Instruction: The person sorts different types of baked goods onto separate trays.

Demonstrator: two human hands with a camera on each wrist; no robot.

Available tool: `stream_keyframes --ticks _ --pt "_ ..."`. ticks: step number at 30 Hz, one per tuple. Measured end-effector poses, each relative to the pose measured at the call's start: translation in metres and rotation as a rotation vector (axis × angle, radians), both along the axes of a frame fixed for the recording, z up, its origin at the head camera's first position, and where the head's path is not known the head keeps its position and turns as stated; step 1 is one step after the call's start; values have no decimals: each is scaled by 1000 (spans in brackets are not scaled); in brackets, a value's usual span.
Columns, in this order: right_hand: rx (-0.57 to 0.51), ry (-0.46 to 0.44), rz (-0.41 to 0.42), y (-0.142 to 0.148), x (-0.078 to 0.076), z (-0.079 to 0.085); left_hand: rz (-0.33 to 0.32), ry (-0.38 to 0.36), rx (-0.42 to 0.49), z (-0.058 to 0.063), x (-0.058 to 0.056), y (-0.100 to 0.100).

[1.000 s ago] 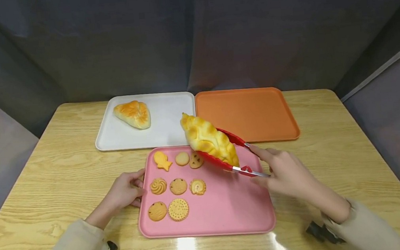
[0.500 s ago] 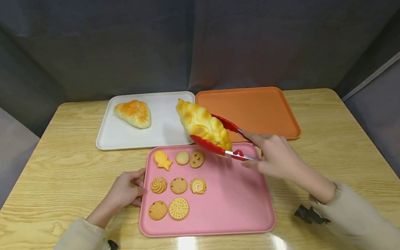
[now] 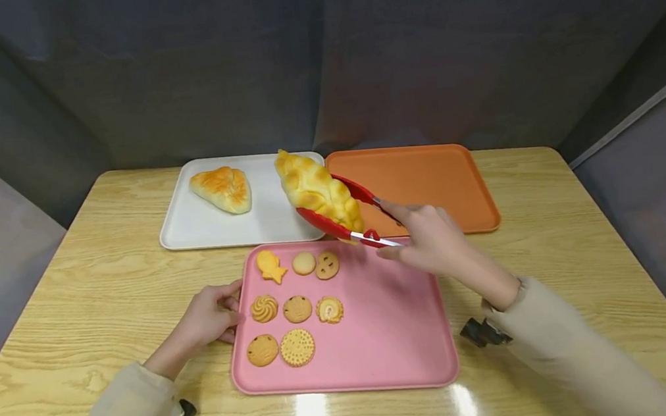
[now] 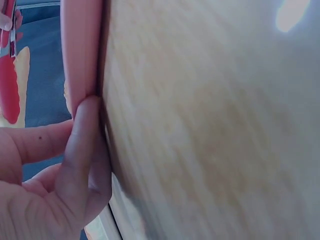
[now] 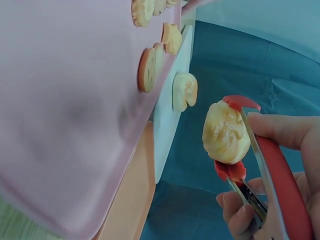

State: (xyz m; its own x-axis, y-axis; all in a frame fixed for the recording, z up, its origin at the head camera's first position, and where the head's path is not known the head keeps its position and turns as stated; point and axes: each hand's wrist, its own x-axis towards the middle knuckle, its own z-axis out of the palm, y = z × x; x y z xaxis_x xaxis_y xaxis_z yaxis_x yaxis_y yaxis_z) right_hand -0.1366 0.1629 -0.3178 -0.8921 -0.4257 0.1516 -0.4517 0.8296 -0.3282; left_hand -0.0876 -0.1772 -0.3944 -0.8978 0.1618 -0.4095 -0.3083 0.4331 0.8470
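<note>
My right hand (image 3: 433, 242) grips red-and-metal tongs (image 3: 327, 224). Between the tongs' red heads is a braided golden bread loaf (image 3: 321, 192), lifted above the table, over the inner edges of the white and orange trays in the head view. The right wrist view shows the loaf (image 5: 225, 134) squeezed between both heads. My left hand (image 3: 208, 316) holds the left rim of the pink tray (image 3: 392, 335), its fingertips at the rim in the left wrist view. Several cookies (image 3: 297, 309) lie on that tray's left part.
Behind the pink tray, a white tray (image 3: 192, 230) carries a triangular bread (image 3: 223, 190) on its left side. An orange tray (image 3: 426, 186) adjoins it on the right. All stand on a wooden table (image 3: 580, 246), with a dark curtain (image 3: 320, 57) behind.
My right hand has carried the loaf in the tongs away from me and leftward, off from above the pink tray. The left hand stays at the tray's rim.
</note>
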Motion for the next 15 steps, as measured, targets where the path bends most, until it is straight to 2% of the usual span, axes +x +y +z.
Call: stream_keyframes --ticks 9,15 --pt "7 1 13 -19 -17 0 -1 2 -9 2 1 0" --pt "-11 -39 15 -28 -26 1 -4 6 -5 2 0 1"
